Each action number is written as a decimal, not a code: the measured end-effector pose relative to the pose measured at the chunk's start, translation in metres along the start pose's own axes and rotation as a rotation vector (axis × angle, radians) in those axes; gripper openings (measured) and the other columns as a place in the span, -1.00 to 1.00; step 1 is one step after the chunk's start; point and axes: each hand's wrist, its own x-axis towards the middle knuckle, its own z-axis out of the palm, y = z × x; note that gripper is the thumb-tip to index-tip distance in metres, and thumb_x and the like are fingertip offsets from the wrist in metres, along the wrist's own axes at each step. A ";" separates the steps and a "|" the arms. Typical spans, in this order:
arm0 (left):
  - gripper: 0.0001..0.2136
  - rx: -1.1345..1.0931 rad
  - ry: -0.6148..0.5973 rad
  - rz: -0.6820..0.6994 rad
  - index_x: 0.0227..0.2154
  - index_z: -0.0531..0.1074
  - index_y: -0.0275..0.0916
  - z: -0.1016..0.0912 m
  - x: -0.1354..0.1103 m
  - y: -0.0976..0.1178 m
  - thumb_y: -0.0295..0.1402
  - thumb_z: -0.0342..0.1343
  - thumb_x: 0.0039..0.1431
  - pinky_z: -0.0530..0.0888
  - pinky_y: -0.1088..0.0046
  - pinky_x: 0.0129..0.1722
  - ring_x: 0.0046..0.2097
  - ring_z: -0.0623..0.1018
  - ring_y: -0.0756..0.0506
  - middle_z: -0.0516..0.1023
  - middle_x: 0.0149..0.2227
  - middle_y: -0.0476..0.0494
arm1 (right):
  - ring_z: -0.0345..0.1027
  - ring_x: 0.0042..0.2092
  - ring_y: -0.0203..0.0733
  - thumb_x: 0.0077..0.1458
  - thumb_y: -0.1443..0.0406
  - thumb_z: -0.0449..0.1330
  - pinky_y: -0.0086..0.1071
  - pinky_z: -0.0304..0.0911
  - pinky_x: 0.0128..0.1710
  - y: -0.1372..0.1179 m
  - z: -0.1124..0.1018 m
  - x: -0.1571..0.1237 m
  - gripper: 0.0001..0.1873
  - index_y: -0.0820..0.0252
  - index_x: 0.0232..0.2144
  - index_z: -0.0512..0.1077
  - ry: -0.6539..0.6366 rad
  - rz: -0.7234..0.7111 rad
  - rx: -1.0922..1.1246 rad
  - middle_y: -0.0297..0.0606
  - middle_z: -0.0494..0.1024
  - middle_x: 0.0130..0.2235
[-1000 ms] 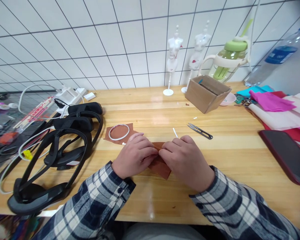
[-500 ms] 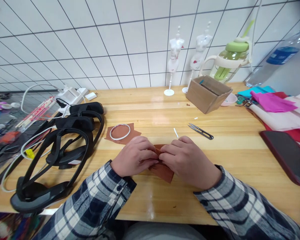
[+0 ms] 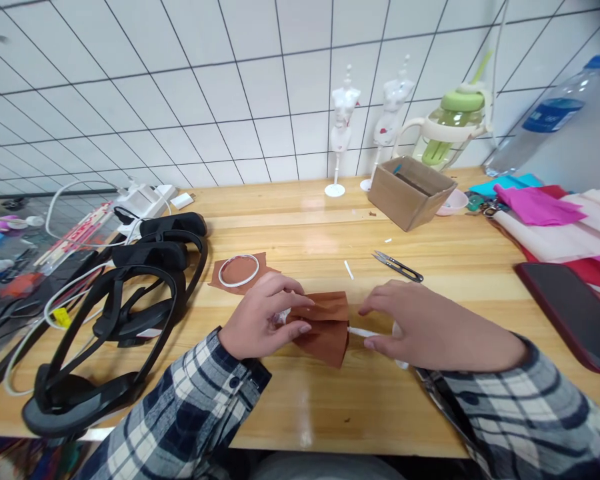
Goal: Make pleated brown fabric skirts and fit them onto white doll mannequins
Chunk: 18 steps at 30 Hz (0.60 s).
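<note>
A piece of brown fabric point(image 3: 325, 340) is wrapped around a small white dress-form mannequin point(image 3: 363, 332) lying on its side. Only the stand's rod, parts of its base and a bit of white at the left end show. My left hand point(image 3: 267, 317) grips the left end, thumb and fingers on the fabric. Over the rod and base hovers my right hand point(image 3: 410, 323), thumb and index finger apart; its thumb is close to the rod, and I cannot tell whether they touch. Behind my left hand, a silvery ring point(image 3: 239, 285) rests on another brown fabric piece point(image 3: 217, 277).
Thread snips point(image 3: 400, 267) and a white strip point(image 3: 349, 269) lie beyond my hands. Two white mannequins point(image 3: 344, 120), a cardboard box point(image 3: 400, 200) and a green-lidded bottle point(image 3: 450, 123) stand at the back. Black headsets point(image 3: 173, 293) sit left; a phone point(image 3: 570, 313) and coloured fabrics point(image 3: 540, 207) lie right.
My right hand has left the fabric and moved right to the mannequin's stand, its fingers parting. More of the brown fabric and the white rod now show. My left hand stays at the fabric.
</note>
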 end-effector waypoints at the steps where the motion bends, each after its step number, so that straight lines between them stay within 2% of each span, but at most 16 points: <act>1: -0.77 0.016 -0.003 -0.012 -0.17 0.53 -0.18 -0.001 0.000 0.000 -0.23 0.17 0.15 0.41 0.27 -0.12 -0.14 0.48 -0.13 0.52 -0.17 -0.20 | 0.43 -0.20 -0.13 0.01 0.19 0.32 -0.29 0.13 -0.21 0.000 0.003 0.000 -0.81 0.04 -0.27 0.54 -0.032 0.001 -0.024 -0.32 0.59 -0.29; 3: -0.75 0.057 -0.039 -0.005 -0.13 0.53 -0.17 0.000 0.001 -0.001 -0.22 0.17 0.16 0.41 0.25 -0.10 -0.13 0.48 -0.14 0.53 -0.15 -0.21 | 0.44 -0.27 -0.16 0.07 0.28 0.26 -0.31 0.11 -0.27 -0.002 0.010 0.002 -0.96 0.04 -0.38 0.54 -0.080 -0.028 -0.058 -0.34 0.59 -0.37; 7: -0.59 0.186 -0.107 0.149 0.08 0.40 -0.15 0.004 0.002 0.004 -0.20 0.17 0.17 0.35 0.15 0.05 0.01 0.45 -0.20 0.53 0.02 -0.21 | 0.43 -0.38 -0.16 0.20 0.32 0.10 -0.30 0.05 -0.35 -0.007 0.014 0.011 -0.77 0.13 -0.47 0.48 -0.029 0.023 -0.175 -0.27 0.58 -0.46; 10: -0.49 0.297 -0.144 0.191 0.17 0.30 -0.17 0.007 0.003 0.011 -0.16 0.15 0.19 0.12 0.02 0.24 0.16 0.37 -0.26 0.49 0.11 -0.20 | 0.43 -0.34 -0.12 0.22 0.32 0.08 -0.28 0.04 -0.33 -0.008 0.012 0.015 -0.77 0.14 -0.46 0.46 0.049 0.047 -0.222 -0.24 0.57 -0.45; 13: -0.50 0.306 -0.143 0.233 0.19 0.26 -0.15 0.011 0.004 0.016 -0.19 0.13 0.22 -0.06 0.02 0.31 0.16 0.40 -0.22 0.52 0.09 -0.15 | 0.40 -0.31 -0.13 0.22 0.34 0.08 -0.29 0.06 -0.32 -0.010 0.013 0.016 -0.80 0.15 -0.43 0.46 0.086 0.044 -0.204 -0.24 0.56 -0.43; 16: -0.51 0.266 -0.107 0.247 0.21 0.22 -0.13 0.013 0.006 0.019 -0.27 0.11 0.23 -0.04 0.08 0.32 0.11 0.47 -0.15 0.58 0.00 -0.13 | 0.37 -0.31 -0.16 0.21 0.37 0.09 -0.33 0.07 -0.31 -0.011 0.017 0.015 -0.81 0.16 -0.42 0.46 0.098 0.052 -0.186 -0.25 0.55 -0.42; 18: -0.52 0.254 -0.147 0.255 0.22 0.21 -0.16 0.015 0.006 0.021 -0.26 0.09 0.25 -0.04 0.11 0.33 0.11 0.48 -0.13 0.59 0.00 -0.16 | 0.36 -0.30 -0.17 0.22 0.35 0.09 -0.34 0.07 -0.32 -0.009 0.019 0.015 -0.81 0.16 -0.42 0.46 0.103 0.065 -0.187 -0.25 0.55 -0.41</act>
